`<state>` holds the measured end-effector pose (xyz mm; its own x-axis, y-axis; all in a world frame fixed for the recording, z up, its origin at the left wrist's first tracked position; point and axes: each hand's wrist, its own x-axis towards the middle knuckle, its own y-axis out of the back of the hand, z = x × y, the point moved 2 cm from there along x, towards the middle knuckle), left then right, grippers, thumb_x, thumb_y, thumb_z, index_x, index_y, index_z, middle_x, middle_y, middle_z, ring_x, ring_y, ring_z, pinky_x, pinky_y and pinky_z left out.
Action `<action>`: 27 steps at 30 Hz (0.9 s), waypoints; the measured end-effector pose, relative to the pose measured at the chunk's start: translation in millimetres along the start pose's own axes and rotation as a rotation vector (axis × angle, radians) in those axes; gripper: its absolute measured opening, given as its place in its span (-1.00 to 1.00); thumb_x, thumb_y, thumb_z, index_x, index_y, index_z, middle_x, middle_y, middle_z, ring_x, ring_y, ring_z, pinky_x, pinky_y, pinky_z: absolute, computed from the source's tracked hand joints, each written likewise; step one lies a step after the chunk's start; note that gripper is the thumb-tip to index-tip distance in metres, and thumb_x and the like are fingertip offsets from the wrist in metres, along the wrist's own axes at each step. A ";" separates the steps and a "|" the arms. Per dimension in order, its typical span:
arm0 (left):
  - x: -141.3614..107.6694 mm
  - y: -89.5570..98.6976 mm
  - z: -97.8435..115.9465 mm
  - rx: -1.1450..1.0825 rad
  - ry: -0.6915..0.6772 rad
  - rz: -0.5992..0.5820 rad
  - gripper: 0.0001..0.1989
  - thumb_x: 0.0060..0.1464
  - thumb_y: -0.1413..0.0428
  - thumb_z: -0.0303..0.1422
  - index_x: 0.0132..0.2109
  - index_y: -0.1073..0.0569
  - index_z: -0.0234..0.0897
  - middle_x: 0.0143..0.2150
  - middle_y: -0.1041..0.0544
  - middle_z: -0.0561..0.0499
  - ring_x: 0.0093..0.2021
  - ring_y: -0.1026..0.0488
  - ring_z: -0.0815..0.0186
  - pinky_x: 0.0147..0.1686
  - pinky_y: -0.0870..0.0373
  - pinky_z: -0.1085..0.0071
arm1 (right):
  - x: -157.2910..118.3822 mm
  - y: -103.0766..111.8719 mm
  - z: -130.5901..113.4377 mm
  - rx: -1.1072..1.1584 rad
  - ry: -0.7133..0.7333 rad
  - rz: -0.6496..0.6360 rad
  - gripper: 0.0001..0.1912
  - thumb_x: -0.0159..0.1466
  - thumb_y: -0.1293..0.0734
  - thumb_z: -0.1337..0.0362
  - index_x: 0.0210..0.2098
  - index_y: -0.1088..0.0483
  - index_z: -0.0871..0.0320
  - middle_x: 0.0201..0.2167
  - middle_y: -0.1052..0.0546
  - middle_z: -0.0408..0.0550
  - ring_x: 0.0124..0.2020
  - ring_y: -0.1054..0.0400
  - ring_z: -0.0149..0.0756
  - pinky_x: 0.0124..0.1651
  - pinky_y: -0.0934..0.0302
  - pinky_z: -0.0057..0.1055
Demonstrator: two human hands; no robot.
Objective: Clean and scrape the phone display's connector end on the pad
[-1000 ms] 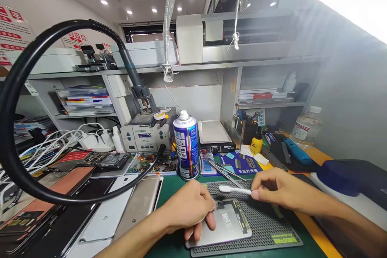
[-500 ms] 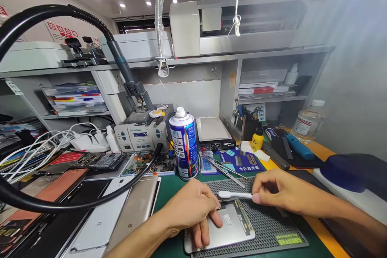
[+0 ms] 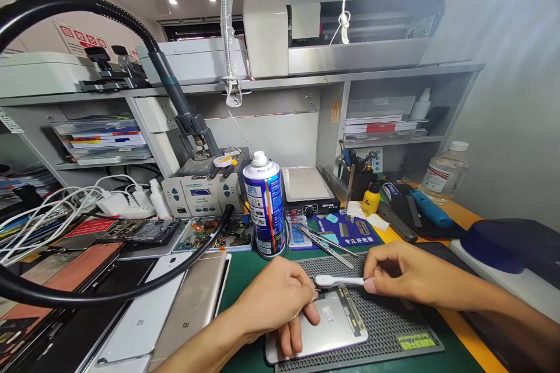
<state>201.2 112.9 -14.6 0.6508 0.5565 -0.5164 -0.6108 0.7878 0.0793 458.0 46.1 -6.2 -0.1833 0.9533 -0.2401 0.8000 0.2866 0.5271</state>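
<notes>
A silver display panel [image 3: 330, 335], its back with a small white label facing up, lies on a grey perforated mat [image 3: 380, 309]. My left hand [image 3: 280, 300] holds the panel at its upper left edge, thumb and forefinger pinched there while the other fingers rest on its back. Whatever thin part sits in that pinch is mostly covered. Between the fingertips of my right hand [image 3: 396, 274] is the handle of a white toothbrush-like brush [image 3: 339, 281]. The brush lies level, its head at the panel's upper edge, close to my left fingertips; bristles are hard to make out.
Behind my hands stand a blue spray can [image 3: 264, 207], tweezers [image 3: 326, 245] and a hot plate [image 3: 308, 192]. Several phones [image 3: 186, 309] lie at left under a thick black hose [image 3: 144, 297]. A yellow bottle [image 3: 371, 199] and a clear bottle [image 3: 444, 172] stand at right.
The view has shifted slightly. Both hands keep their grips, and the brush and panel are in nearly the same place.
</notes>
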 end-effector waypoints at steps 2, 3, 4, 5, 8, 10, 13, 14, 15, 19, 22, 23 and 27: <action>0.4 0.2 -0.6 0.003 -0.007 0.001 -0.92 0.15 -0.02 -0.54 -0.25 -0.40 -0.34 -0.31 -0.67 -0.10 -0.77 -0.41 0.43 -0.87 -0.20 0.62 | -0.7 -0.1 -1.8 0.008 0.006 -0.018 -0.60 0.20 -0.61 -0.05 -0.32 -0.55 0.16 -0.53 -0.36 -0.24 -0.48 -0.15 -0.39 -0.45 0.03 -0.47; 0.7 0.3 -1.0 0.005 -0.011 0.001 -0.92 0.13 -0.03 -0.54 -0.25 -0.40 -0.34 -0.31 -0.67 -0.10 -0.77 -0.42 0.42 -0.87 -0.21 0.62 | -1.1 0.1 -2.5 0.009 0.008 -0.025 -0.60 0.20 -0.61 -0.04 -0.33 -0.55 0.16 -0.53 -0.37 -0.24 -0.48 -0.16 -0.39 -0.44 0.02 -0.47; 1.1 0.4 -1.6 0.005 -0.015 0.001 -0.93 0.12 -0.04 -0.54 -0.25 -0.40 -0.34 -0.31 -0.67 -0.11 -0.76 -0.43 0.42 -0.86 -0.22 0.62 | -1.6 0.5 -3.0 0.008 0.010 -0.029 -0.60 0.19 -0.61 -0.04 -0.33 -0.55 0.17 -0.53 -0.38 -0.23 -0.48 -0.16 -0.39 -0.43 0.01 -0.47; 1.5 0.5 -2.2 0.006 -0.020 0.002 -0.93 0.11 -0.05 -0.53 -0.25 -0.40 -0.34 -0.31 -0.67 -0.11 -0.76 -0.43 0.41 -0.86 -0.23 0.62 | -2.1 1.2 -3.2 0.005 0.009 -0.030 -0.60 0.19 -0.62 -0.04 -0.33 -0.55 0.17 -0.52 -0.39 -0.23 -0.47 -0.17 -0.39 -0.43 0.00 -0.47; 2.5 0.6 -4.1 0.004 -0.030 -0.001 -0.96 0.08 -0.09 -0.48 -0.27 -0.40 -0.33 -0.31 -0.67 -0.09 -0.76 -0.43 0.41 -0.86 -0.25 0.60 | -3.5 4.1 -1.5 -0.011 0.001 -0.022 -0.61 0.19 -0.62 -0.03 -0.33 -0.55 0.17 -0.52 -0.41 -0.22 -0.46 -0.20 -0.38 -0.42 -0.01 -0.47; 2.7 0.6 -5.2 0.004 -0.037 -0.003 -0.94 0.07 -0.12 -0.43 -0.28 -0.41 -0.33 -0.32 -0.66 -0.08 -0.76 -0.43 0.41 -0.86 -0.26 0.59 | -4.3 5.7 -0.4 -0.009 -0.003 -0.019 -0.61 0.19 -0.62 -0.03 -0.33 -0.55 0.16 -0.52 -0.41 -0.22 -0.47 -0.21 -0.37 -0.43 -0.02 -0.47; 2.4 0.9 -5.8 0.010 -0.048 -0.006 -0.89 0.04 -0.15 -0.38 -0.28 -0.42 -0.32 -0.33 -0.65 -0.07 -0.75 -0.43 0.39 -0.86 -0.27 0.58 | -5.1 5.3 -1.7 0.010 -0.001 -0.023 -0.60 0.19 -0.62 -0.04 -0.33 -0.55 0.16 -0.54 -0.40 -0.23 -0.48 -0.19 -0.38 -0.44 -0.01 -0.47; 2.3 1.1 -5.8 0.013 -0.050 -0.007 -0.89 0.03 -0.15 -0.38 -0.28 -0.42 -0.32 -0.33 -0.65 -0.07 -0.75 -0.44 0.39 -0.86 -0.28 0.58 | -5.2 4.6 -2.8 0.012 -0.001 -0.028 -0.60 0.19 -0.62 -0.04 -0.33 -0.55 0.16 -0.54 -0.39 -0.23 -0.48 -0.19 -0.39 -0.44 -0.01 -0.47; 2.1 1.2 -5.6 0.015 -0.051 -0.008 -0.89 0.02 -0.15 -0.39 -0.28 -0.42 -0.32 -0.34 -0.65 -0.07 -0.75 -0.44 0.39 -0.85 -0.29 0.57 | -5.2 3.8 -3.6 0.009 -0.003 -0.033 -0.60 0.19 -0.62 -0.04 -0.33 -0.55 0.16 -0.53 -0.40 -0.23 -0.48 -0.19 -0.39 -0.44 -0.01 -0.47; 2.2 1.7 -5.7 0.018 -0.055 -0.013 -0.87 0.03 -0.18 -0.36 -0.29 -0.41 -0.31 -0.34 -0.65 -0.07 -0.74 -0.44 0.39 -0.84 -0.28 0.58 | -4.5 4.2 -2.6 -0.028 -0.015 -0.037 -0.62 0.20 -0.62 -0.02 -0.32 -0.56 0.16 -0.50 -0.43 -0.20 -0.47 -0.23 -0.37 -0.44 -0.04 -0.48; 3.1 2.1 -6.8 0.015 -0.059 -0.020 -0.79 0.04 -0.24 -0.27 -0.30 -0.41 -0.29 -0.34 -0.65 -0.07 -0.73 -0.45 0.40 -0.81 -0.28 0.60 | -4.6 6.4 -1.0 -0.021 -0.010 -0.030 -0.64 0.20 -0.62 0.00 -0.32 -0.56 0.16 -0.51 -0.43 -0.21 -0.47 -0.24 -0.37 -0.44 -0.03 -0.48; 3.4 2.3 -7.3 0.014 -0.060 -0.021 -0.77 0.04 -0.25 -0.25 -0.30 -0.41 -0.29 -0.34 -0.65 -0.07 -0.73 -0.46 0.40 -0.79 -0.29 0.61 | -4.8 6.4 -1.6 -0.011 -0.004 -0.032 -0.64 0.21 -0.62 0.01 -0.32 -0.56 0.16 -0.52 -0.43 -0.21 -0.47 -0.23 -0.38 -0.44 -0.03 -0.48; 3.8 2.7 -8.0 0.022 -0.059 -0.024 -0.74 0.04 -0.27 -0.22 -0.30 -0.41 -0.30 -0.34 -0.65 -0.09 -0.73 -0.45 0.40 -0.80 -0.27 0.60 | -5.8 3.7 -7.1 -0.008 -0.004 -0.048 -0.63 0.19 -0.62 0.00 -0.32 -0.57 0.17 -0.52 -0.41 -0.22 -0.47 -0.21 -0.39 -0.44 -0.02 -0.48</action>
<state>198.5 115.1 -23.3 0.6910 0.5516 -0.4673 -0.5852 0.8063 0.0864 458.0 42.3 2.9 -0.2187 0.9382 -0.2684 0.7861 0.3323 0.5212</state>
